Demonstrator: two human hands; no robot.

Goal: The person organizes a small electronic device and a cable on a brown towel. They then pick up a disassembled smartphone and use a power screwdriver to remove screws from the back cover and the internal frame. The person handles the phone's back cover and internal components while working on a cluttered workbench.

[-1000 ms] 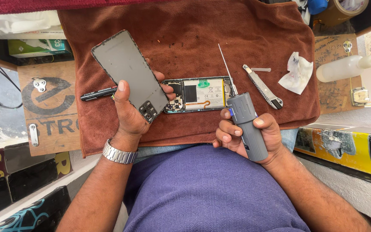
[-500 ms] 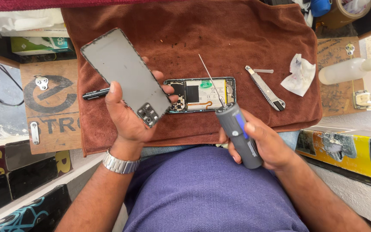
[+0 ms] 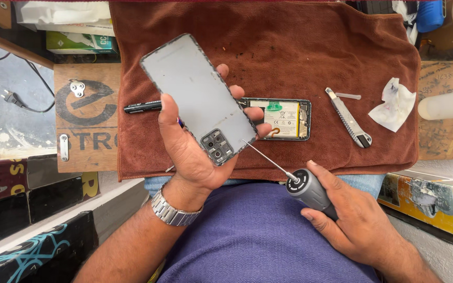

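My left hand (image 3: 192, 152) grips a grey phone back cover (image 3: 197, 97), tilted, inner side up, with its camera cut-outs near my palm. My right hand (image 3: 355, 222) holds a grey electric screwdriver (image 3: 310, 193) low over my lap; its thin bit points up-left and its tip reaches the cover's lower edge. On the brown towel (image 3: 300, 47) just behind the cover lies the opened phone body (image 3: 281, 119), battery and board showing, partly hidden by the cover and my fingers.
On the towel: a black pen (image 3: 141, 107) left of my hand, a utility knife (image 3: 348, 117), and a crumpled white tissue (image 3: 392, 104). A wooden board (image 3: 82, 118) lies left, cardboard boxes (image 3: 27, 191) lower left, a yellow box (image 3: 436, 199) right.
My left hand has raised the back cover and turned it more upright. My right hand has dropped lower and tipped the screwdriver so the bit meets the cover's edge.
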